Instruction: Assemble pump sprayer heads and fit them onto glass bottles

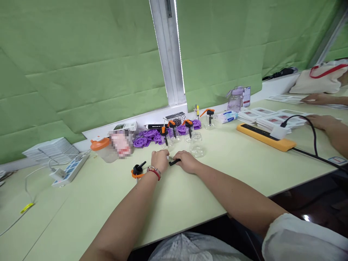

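In the head view, my left hand [160, 160] is closed, its fingertips at the end of a small light coil spring [170, 158]; what they pinch is mostly hidden. My right hand [187, 162] is closed on a short black rod-like part [174, 162] just over the table, beside the spring. Left of my left wrist lies a black and orange lid with a crank [138, 169]. Beyond my right hand stands an open glass jar [197, 146]. Several glass jars with black and orange crank tops, one of them a jar [210, 119] at the back, stand behind my hands.
Purple plastic wheels [149, 138] lie along the back. An orange-lidded cup [104, 150] and a white power strip [71, 170] stand left. At right are a yellow power strip [265, 137], stacked cards [272, 117], a purple bottle [235, 99] and another person's hands [317, 121].
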The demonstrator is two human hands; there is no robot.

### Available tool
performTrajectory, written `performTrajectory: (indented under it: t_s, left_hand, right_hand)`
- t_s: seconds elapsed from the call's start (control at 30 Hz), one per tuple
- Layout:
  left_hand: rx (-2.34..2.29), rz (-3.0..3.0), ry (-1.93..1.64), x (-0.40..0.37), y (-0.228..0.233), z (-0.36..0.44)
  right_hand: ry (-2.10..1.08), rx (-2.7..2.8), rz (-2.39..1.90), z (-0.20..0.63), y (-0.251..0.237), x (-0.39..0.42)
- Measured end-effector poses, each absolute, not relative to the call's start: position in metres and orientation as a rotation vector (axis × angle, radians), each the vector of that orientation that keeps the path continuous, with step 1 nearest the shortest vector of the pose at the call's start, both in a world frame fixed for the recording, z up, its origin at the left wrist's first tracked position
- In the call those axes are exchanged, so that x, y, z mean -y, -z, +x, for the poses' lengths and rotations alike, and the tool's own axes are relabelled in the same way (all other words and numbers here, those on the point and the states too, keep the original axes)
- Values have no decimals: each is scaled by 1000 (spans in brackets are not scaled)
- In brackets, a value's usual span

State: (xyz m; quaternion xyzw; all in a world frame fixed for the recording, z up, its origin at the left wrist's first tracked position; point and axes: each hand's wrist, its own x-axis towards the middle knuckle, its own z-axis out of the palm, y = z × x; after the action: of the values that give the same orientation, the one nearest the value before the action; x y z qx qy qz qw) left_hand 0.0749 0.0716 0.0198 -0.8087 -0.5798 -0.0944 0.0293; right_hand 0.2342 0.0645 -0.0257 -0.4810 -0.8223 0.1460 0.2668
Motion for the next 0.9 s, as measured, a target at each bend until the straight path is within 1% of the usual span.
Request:
performTrajectory:
  t_s: [0.13,0.33,0.53,0.7,0.9]
  left_hand:
    - [1825,-2505,268,-77,-14,78]
    - [1745,-2590,228,-88,-10,78]
    - [1675,-2674,207,-99,-11,76]
    - [1674,-2667,206,-100,-20,65]
    - [1641,-2590,238,-86,-35,41]
  right_hand:
    - [-480,2133,-1295,236,24,-64]
    - [-548,2044,-1349,237,25,-64]
    - [-476,2052,-1375,235,25,-64]
    - [-382,2143,-1358,234,26,-65]
    - [-391,2141,-1355,235,27,-65]
